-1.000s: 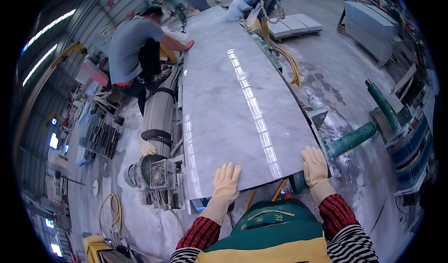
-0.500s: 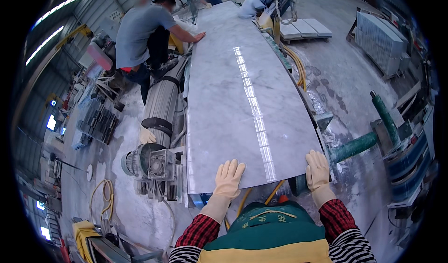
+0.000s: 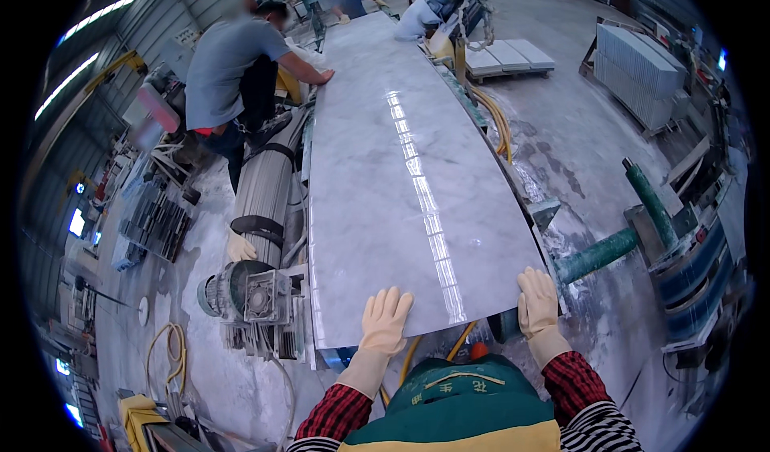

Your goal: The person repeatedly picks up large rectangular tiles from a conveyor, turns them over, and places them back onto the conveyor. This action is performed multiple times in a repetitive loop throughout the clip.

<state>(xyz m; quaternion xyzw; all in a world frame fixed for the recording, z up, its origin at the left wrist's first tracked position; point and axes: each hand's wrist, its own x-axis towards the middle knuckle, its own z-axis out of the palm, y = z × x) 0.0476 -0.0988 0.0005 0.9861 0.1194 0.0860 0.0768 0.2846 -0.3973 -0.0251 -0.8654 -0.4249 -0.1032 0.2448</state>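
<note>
A long, polished grey-white stone slab (image 3: 377, 187) stretches away in front of me, a strip of reflected light running along it. My left hand (image 3: 386, 317), in a cream rubber glove, lies with fingers extended on its near edge. At the near right corner, my right hand (image 3: 537, 298), gloved alike, rests with its fingers stretched forward along the slab. Both thumbs are hard to make out, and the slab's underside is hidden. Along the left side a co-worker in a grey shirt (image 3: 228, 71) bends over, one bare hand (image 3: 325, 77) on the slab's edge.
Left of the slab are a ribbed roller (image 3: 263, 183) and a motor (image 3: 241, 291). Green pipes (image 3: 597, 257) stick out at the right. Yellow hoses (image 3: 495, 119) run alongside. Stacked pale slabs (image 3: 642, 71) stand farther right. Another person (image 3: 349, 1) is at the far end.
The whole view has shifted slightly, so the scene sits lower and more to the left. Both my hands stay at the slab's near end, and the co-worker's hand remains on its edge.
</note>
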